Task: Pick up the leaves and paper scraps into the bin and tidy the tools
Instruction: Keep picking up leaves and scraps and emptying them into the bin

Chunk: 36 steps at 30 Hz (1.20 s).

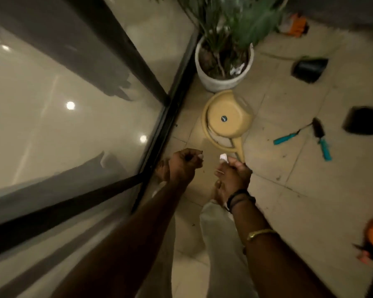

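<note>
Nearest, the left hand (184,163) is curled in a fist with nothing visible in it, the right hand (233,176) pinches a white paper scrap (223,157) just before the yellow watering can (226,119), teal-handled tools (289,135) lie on the floor (293,194) to the right, and a potted plant (222,80) stands beyond.

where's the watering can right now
Head view, centre: the watering can sits on the floor by the door frame, between the white plant pot above and the right hand, pinching a paper scrap, below.
</note>
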Available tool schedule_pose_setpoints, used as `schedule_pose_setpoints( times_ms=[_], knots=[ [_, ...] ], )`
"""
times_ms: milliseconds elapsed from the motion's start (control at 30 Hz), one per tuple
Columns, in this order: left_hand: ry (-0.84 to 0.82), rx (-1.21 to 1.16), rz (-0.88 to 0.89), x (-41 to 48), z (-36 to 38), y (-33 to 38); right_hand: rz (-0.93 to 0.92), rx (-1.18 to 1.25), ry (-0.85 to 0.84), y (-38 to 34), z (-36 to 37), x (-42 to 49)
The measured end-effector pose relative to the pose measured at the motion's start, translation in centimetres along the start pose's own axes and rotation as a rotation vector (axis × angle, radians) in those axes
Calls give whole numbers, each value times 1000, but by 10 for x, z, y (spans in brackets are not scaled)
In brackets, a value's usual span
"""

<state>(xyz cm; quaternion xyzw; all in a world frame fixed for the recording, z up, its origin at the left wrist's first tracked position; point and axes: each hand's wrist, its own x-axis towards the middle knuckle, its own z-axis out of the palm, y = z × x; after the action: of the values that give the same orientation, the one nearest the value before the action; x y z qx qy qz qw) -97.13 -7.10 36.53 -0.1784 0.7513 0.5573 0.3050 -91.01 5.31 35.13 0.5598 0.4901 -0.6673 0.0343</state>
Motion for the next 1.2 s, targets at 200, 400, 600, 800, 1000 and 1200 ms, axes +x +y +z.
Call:
schedule_pose_setpoints(
  times_ms=[200,400,600,800,1000,1200],
  knots=[
    [76,-203,-74,-132,-19,83,-88,52,-156,-91,-22,-142],
    [226,-454,30,-220,-45,87,-151,-52,-338,-106,-32,-228],
    [417,-613,108,-314,-68,34,-185,-256,-505,-64,-53,-302],
    [696,-808,146,-433,-91,-52,-257,-470,-768,22,-72,-389],
    [1060,-994,86,-577,-107,-150,-185,-661,-1076,121,-106,-494],
    [1368,-1201,37,-689,-126,-227,-98,-885,-1347,221,-115,-586]
  ],
)
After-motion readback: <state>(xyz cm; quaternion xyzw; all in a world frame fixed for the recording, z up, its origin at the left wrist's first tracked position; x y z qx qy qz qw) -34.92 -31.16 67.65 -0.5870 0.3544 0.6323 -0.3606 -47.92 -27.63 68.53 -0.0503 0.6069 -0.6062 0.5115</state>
